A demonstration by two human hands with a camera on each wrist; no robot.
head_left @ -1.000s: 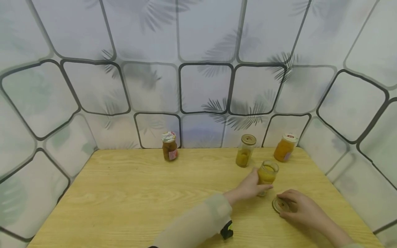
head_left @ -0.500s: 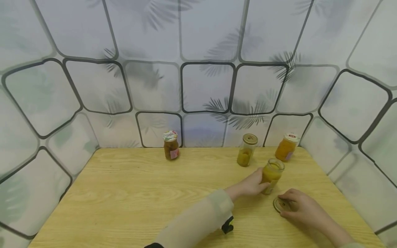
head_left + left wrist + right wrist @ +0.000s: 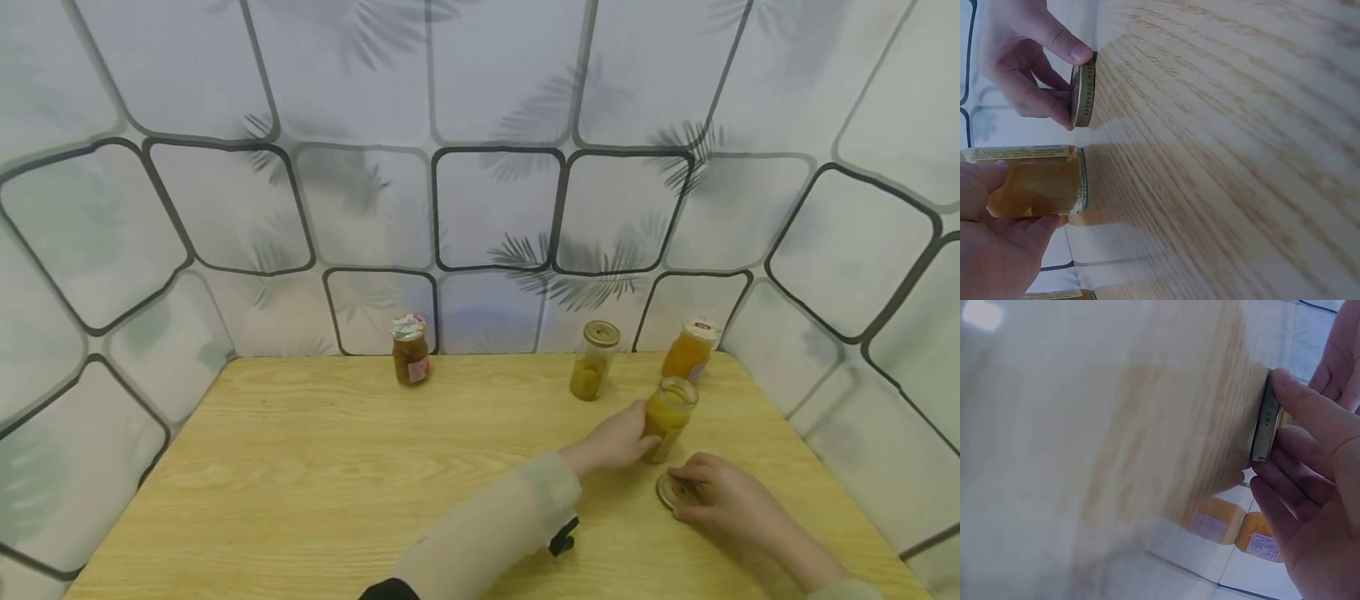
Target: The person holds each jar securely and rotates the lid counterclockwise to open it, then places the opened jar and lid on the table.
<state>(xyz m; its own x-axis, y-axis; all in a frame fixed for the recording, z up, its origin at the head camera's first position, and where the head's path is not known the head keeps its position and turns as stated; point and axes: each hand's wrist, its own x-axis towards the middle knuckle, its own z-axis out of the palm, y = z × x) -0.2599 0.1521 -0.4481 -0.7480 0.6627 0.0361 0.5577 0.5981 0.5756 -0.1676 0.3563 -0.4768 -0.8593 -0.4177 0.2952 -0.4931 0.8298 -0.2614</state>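
Observation:
My left hand grips the side of a lidless glass jar of yellow fruit, its thumb and fingers wrapped round the lower body. In the left wrist view the jar stands upright with its base at the table and a pale label on its side. Just nearer to the person, my right hand pinches a gold metal lid by its edge. The lid lies flat, low at the tabletop; the right wrist view shows thumb and fingertips on opposite sides of the lid's rim.
Behind the open jar stand a taller gold-lidded jar and an orange jar with a white lid. A dark brown jar stands farther left, near the patterned wall. All are on the wooden table.
My left hand has moved the open jar to the right and slightly toward the back, so it now partly overlaps the orange jar. My right hand stays with the lid in nearly the same place.

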